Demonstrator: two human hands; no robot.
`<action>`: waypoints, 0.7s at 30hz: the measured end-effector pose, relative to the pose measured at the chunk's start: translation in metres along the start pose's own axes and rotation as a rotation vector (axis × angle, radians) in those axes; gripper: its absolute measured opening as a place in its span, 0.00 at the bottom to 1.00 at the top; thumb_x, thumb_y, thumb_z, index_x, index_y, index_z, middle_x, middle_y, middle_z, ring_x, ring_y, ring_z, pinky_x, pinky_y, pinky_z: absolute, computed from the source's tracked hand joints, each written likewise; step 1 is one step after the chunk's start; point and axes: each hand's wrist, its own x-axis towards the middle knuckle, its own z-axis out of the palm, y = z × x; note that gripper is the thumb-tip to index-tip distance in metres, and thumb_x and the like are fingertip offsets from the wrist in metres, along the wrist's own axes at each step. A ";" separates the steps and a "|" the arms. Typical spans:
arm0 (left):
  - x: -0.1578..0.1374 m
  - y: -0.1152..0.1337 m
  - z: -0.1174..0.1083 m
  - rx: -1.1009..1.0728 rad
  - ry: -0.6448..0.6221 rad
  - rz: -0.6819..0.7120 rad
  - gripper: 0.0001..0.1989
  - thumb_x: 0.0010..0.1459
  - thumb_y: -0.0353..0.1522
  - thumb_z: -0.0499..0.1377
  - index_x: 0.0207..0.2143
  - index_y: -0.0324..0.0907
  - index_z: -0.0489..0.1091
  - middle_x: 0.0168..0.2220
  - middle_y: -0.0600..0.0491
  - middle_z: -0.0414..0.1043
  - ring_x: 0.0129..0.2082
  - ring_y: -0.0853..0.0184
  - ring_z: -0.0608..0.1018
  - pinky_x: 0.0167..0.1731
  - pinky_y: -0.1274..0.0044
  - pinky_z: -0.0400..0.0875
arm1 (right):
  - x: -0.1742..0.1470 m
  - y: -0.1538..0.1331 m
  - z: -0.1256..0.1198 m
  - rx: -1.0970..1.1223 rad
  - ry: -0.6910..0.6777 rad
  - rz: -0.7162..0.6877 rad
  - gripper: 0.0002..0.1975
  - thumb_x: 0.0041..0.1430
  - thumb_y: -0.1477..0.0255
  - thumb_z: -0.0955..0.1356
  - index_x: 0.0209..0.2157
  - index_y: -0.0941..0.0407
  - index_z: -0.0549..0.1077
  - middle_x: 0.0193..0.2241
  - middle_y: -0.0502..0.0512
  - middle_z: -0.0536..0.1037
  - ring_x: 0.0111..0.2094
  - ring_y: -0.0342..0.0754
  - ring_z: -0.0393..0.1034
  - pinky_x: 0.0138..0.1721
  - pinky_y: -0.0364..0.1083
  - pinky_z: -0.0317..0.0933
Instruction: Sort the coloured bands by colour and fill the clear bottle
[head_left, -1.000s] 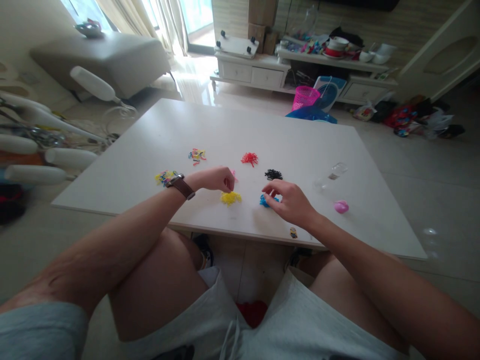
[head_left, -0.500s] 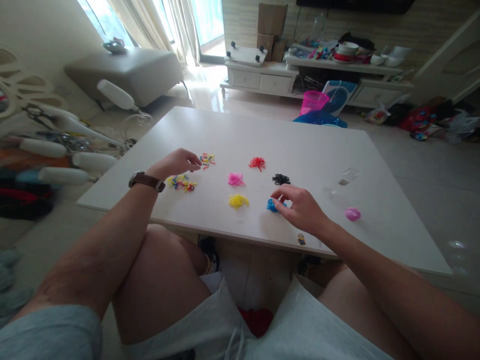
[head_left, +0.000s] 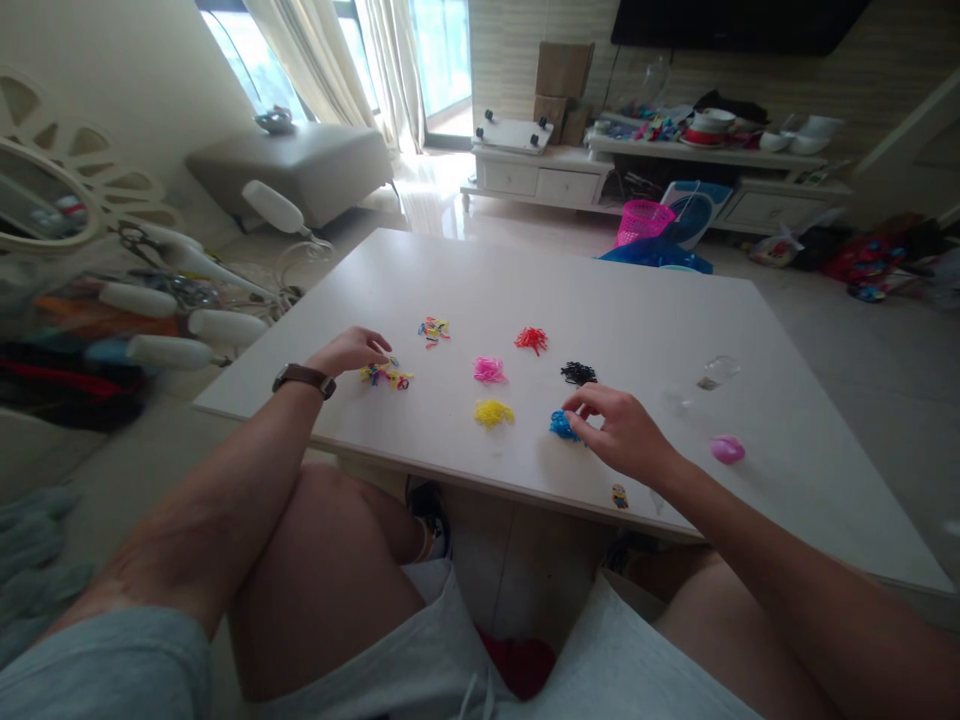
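My left hand (head_left: 355,350), below a wrist with a brown-strapped watch (head_left: 304,379), reaches the nearer mixed pile of small coloured rubber bands (head_left: 388,377). Its fingertips are pinched at a bluish band there. Farther off lies a smaller mixed pile (head_left: 434,331). My right hand (head_left: 619,428) has thumb and index finger closed at the pile of blue rubber bands (head_left: 561,425), partly covering it. Single-colour piles lie between and beyond the hands: yellow (head_left: 493,413), pink (head_left: 490,370), red (head_left: 532,340) and black (head_left: 578,373).
On the white table (head_left: 480,275), right of my right hand, are a clear plastic container (head_left: 718,373) and a pink rounded object (head_left: 727,449). A small yellow-and-blue figure (head_left: 619,496) lies by the near edge. A pink basket (head_left: 643,221) stands beyond the table.
My left hand has moved from beside the farther mixed pile to the nearer one. My right hand stays at the blue bands. The camera view has shifted slightly.
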 end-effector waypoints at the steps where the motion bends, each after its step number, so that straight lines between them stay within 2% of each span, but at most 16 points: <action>1: 0.003 -0.002 0.002 0.015 -0.001 -0.006 0.20 0.32 0.39 0.71 0.31 0.40 0.78 0.28 0.52 0.77 0.27 0.67 0.74 0.25 0.78 0.67 | 0.000 0.000 0.000 0.002 -0.007 -0.002 0.06 0.59 0.73 0.66 0.32 0.55 0.76 0.32 0.52 0.77 0.31 0.45 0.71 0.35 0.45 0.62; 12: 0.031 -0.020 0.014 0.156 0.030 -0.041 0.08 0.35 0.36 0.67 0.22 0.42 0.76 0.23 0.53 0.76 0.26 0.65 0.75 0.23 0.78 0.64 | 0.000 0.001 0.001 0.005 -0.029 -0.014 0.06 0.60 0.73 0.66 0.32 0.54 0.76 0.32 0.51 0.76 0.30 0.44 0.71 0.33 0.44 0.61; 21: 0.030 -0.016 0.014 -0.037 0.067 -0.046 0.09 0.39 0.35 0.65 0.25 0.40 0.75 0.19 0.53 0.72 0.22 0.67 0.73 0.22 0.79 0.63 | 0.000 -0.001 0.002 -0.021 -0.062 -0.015 0.06 0.61 0.72 0.66 0.32 0.55 0.75 0.31 0.51 0.76 0.31 0.45 0.70 0.35 0.45 0.60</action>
